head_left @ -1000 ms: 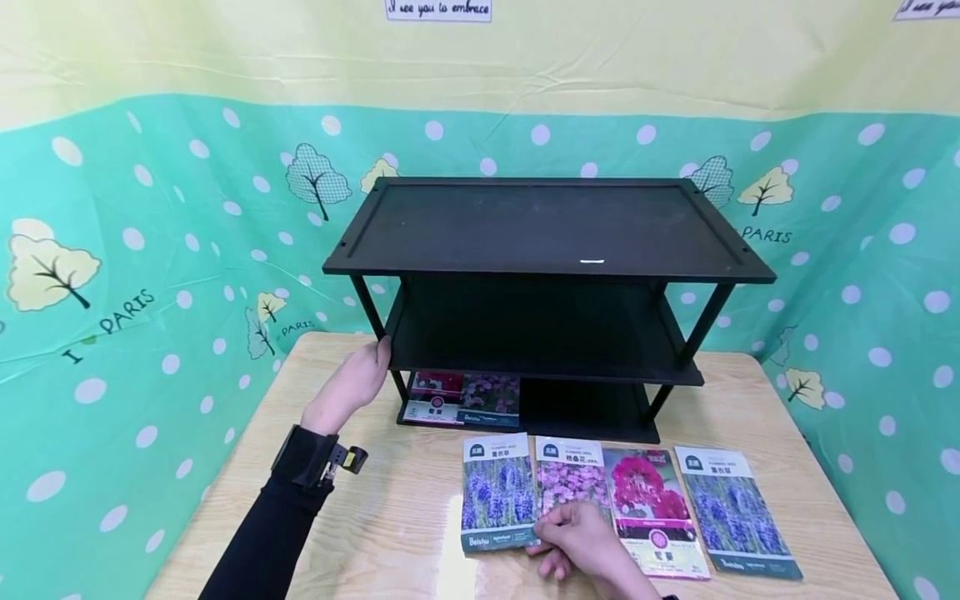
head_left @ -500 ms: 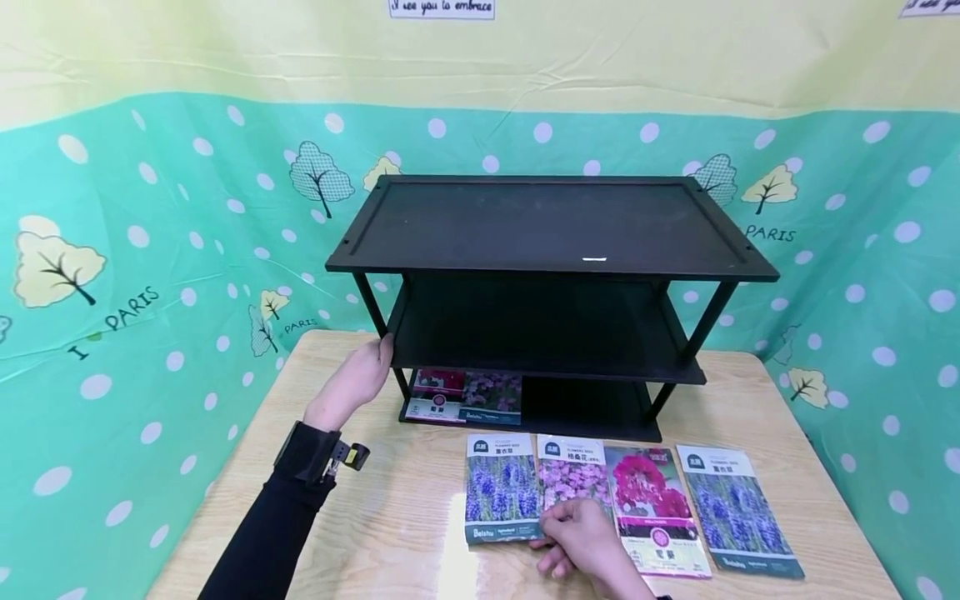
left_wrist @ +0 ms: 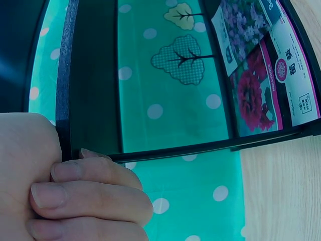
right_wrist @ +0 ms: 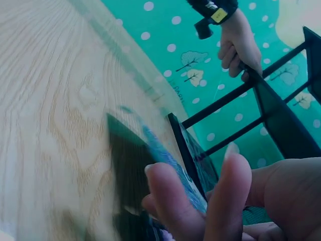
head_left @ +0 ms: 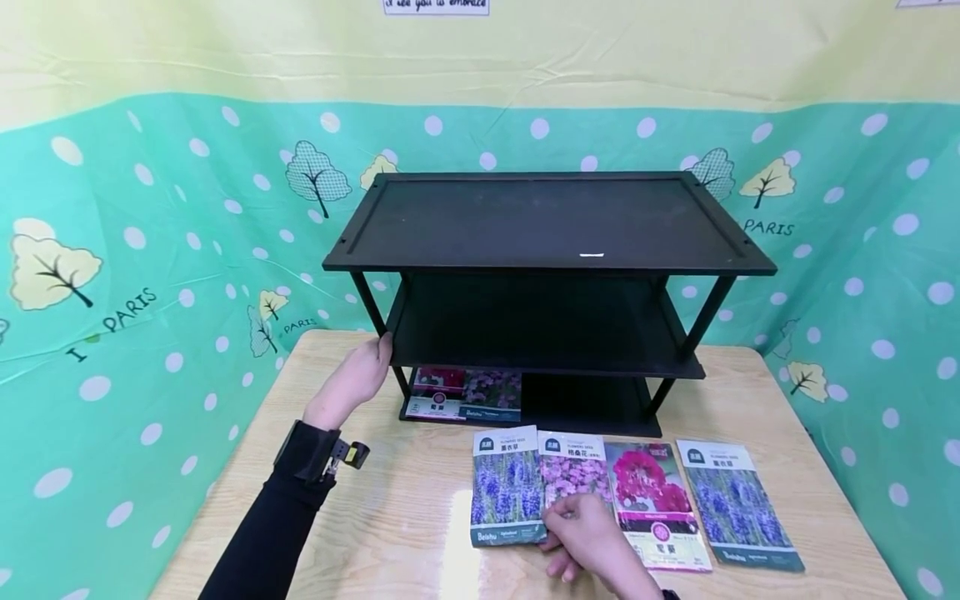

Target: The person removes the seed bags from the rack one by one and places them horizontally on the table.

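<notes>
My right hand (head_left: 588,533) pinches the lower right corner of a flower seed packet (head_left: 506,483) with blue-purple lavender spikes on it. In the right wrist view that packet (right_wrist: 173,163) appears nearly edge-on between thumb and finger, tilted over the table. Beside it lies a seed packet with pink flowers (head_left: 572,471), partly covered by my right hand. My left hand (head_left: 352,375) grips the left end of the middle tier of a black shelf rack (head_left: 547,221); in the left wrist view its fingers (left_wrist: 90,198) curl at the tier's edge.
A magenta-flowered seed packet (head_left: 652,500) and another lavender seed packet (head_left: 738,504) lie to the right on the wooden table (head_left: 390,517). Two more, a red-flowered packet (head_left: 437,396) and a purple-flowered packet (head_left: 492,396), lie on the rack's bottom tier. A polka-dot curtain (head_left: 150,375) surrounds the table.
The held lavender packet has shifted slightly to the right, closer to the pink-flowered packet, with my right hand moving along. My left hand stays at the rack.
</notes>
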`<state>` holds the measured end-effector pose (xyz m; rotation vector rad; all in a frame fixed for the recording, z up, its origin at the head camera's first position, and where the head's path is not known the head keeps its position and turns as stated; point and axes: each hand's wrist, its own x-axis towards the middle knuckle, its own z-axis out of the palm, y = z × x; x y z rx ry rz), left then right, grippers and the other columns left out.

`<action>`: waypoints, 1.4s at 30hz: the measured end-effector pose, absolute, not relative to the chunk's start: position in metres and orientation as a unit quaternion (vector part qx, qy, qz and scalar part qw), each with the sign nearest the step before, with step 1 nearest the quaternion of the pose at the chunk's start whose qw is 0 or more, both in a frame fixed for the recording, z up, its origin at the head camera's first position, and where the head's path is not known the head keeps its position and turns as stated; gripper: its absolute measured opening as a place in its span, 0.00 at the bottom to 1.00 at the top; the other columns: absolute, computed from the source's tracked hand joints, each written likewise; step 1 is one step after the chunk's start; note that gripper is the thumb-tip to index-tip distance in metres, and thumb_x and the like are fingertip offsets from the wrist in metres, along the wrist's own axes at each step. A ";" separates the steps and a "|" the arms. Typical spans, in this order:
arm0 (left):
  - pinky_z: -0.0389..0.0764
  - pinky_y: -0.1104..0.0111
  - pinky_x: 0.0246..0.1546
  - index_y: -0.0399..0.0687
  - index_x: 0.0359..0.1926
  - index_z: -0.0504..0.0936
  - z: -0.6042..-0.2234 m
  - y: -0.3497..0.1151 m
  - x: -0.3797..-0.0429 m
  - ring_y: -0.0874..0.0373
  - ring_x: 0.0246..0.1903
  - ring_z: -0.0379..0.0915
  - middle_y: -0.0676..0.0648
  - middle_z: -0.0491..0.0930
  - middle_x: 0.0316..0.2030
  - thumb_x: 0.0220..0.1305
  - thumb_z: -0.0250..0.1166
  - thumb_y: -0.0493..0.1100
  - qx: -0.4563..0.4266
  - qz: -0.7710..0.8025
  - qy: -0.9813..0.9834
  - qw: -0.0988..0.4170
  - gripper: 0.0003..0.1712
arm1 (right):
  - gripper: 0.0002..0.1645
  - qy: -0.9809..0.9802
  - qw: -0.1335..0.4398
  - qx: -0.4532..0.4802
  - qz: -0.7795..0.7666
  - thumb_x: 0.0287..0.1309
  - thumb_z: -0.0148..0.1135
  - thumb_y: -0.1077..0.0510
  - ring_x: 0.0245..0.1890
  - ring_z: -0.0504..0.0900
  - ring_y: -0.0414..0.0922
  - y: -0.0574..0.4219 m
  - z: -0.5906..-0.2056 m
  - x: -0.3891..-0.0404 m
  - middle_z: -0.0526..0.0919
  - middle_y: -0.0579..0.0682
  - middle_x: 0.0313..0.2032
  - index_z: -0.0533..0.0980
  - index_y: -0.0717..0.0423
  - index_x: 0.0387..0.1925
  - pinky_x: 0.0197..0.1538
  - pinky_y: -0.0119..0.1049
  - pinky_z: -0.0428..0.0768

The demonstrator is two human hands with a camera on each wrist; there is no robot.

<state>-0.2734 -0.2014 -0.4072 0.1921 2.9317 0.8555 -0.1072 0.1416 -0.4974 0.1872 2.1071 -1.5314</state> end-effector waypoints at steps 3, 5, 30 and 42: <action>0.67 0.64 0.23 0.36 0.57 0.69 -0.407 -0.202 -0.273 0.53 0.22 0.63 0.47 0.60 0.23 0.74 0.24 0.58 0.063 0.279 0.957 0.039 0.37 | 0.17 0.805 0.256 0.048 -0.532 0.61 0.57 0.52 0.12 0.80 0.44 0.141 -0.495 -0.108 0.82 0.54 0.25 0.76 0.65 0.36 0.17 0.41 0.78; 0.66 0.64 0.23 0.36 0.56 0.69 -0.406 -0.202 -0.273 0.53 0.21 0.63 0.46 0.60 0.23 0.74 0.24 0.57 0.064 0.279 0.957 0.039 0.37 | 0.17 0.818 0.255 0.035 -0.514 0.61 0.57 0.51 0.12 0.80 0.43 0.141 -0.492 -0.109 0.82 0.53 0.24 0.77 0.64 0.35 0.16 0.41 0.78; 0.71 0.63 0.29 0.33 0.52 0.73 -0.408 -0.200 -0.276 0.52 0.25 0.68 0.46 0.65 0.23 0.75 0.25 0.53 0.078 0.262 0.962 0.015 0.35 | 0.37 0.981 -0.042 -0.132 -0.138 0.44 0.68 0.36 0.62 0.68 0.59 0.162 -0.495 -0.125 0.70 0.56 0.62 0.74 0.44 0.57 0.59 0.59 0.69; 0.75 0.58 0.36 0.33 0.56 0.71 -0.407 -0.201 -0.273 0.50 0.33 0.72 0.37 0.75 0.35 0.74 0.24 0.56 0.077 0.271 0.959 0.016 0.38 | 0.53 0.985 -0.064 -0.061 -0.146 0.38 0.67 0.29 0.64 0.63 0.63 0.153 -0.502 -0.134 0.64 0.61 0.65 0.67 0.49 0.64 0.58 0.64 0.67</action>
